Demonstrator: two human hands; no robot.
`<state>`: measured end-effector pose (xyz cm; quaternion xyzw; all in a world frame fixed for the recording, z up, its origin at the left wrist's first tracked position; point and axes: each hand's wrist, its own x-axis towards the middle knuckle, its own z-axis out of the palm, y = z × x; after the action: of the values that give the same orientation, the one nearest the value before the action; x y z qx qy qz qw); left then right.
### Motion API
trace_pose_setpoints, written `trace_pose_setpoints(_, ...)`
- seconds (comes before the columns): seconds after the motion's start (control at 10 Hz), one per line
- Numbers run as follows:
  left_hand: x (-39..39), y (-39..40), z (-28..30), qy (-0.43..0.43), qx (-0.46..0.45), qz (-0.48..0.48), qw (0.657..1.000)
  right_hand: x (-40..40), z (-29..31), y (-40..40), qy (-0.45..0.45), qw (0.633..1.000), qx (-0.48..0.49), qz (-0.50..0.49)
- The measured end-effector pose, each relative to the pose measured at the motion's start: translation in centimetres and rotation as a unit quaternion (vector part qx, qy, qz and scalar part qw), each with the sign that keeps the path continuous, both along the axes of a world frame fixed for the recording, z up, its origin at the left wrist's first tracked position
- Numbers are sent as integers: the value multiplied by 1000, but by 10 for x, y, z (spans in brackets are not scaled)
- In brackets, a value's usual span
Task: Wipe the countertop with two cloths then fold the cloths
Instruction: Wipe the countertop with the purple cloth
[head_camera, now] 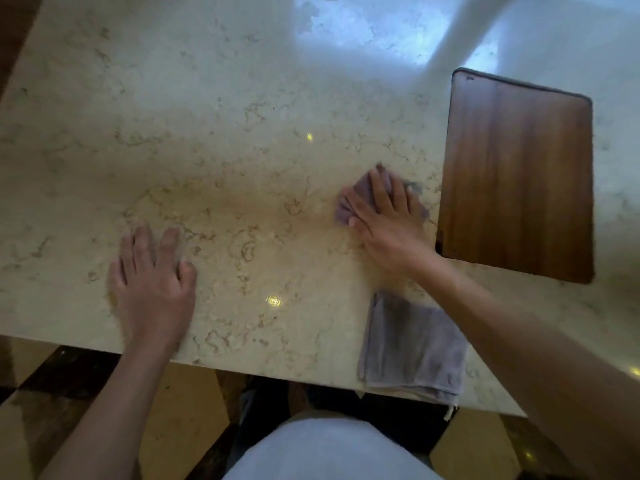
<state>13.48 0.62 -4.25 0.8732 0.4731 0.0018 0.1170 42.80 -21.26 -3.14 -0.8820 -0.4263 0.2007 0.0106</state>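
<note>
The tabletop (225, 133) is a beige marble-patterned slab with a glossy finish; its near edge runs across the lower part of the head view.

Right hand (384, 220): palm down, fingers spread and extended, pressed flat on a crumpled purple cloth (349, 206). The hand does not grip the cloth; it pins it against the tabletop. This cloth lies in the right half of the tabletop, just beside the left edge of a wooden cutting board (519, 178), not touching it.

Left hand (152, 275): palm down, fingers extended and slightly spread, resting flat on the bare tabletop near the near edge, left of centre. It holds nothing.

A second purple cloth (412, 348) lies folded into a rough rectangle at the near edge of the tabletop, beneath the right forearm. Its lower border overhangs the edge slightly.

The cutting board lies flat toward the right edge of the tabletop. The two cloths are apart from each other.
</note>
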Motion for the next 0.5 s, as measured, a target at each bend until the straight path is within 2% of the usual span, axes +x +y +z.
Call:
trace_pose_setpoints(0.1,28,-27,8,-41,-28,39,998,-37,0,-37,16,995,9,100)
trace_pose_setpoints(0.2,69,-84,6,-34,-24,-88,995,10,-1,-46,18,995,-26,97)
trace_pose_setpoints(0.3,90,-107,-2,10,-18,-129,991,81,0,-17,-43,999,-2,-30)
trace_pose_setpoints(0.4,88,-112,-6,38,25,-141,989,87,-6,-5,-48,996,2,-76)
trace_pose_setpoints(0.5,90,-115,-9,28,28,-151,988,24,-10,-36,-33,999,17,36)
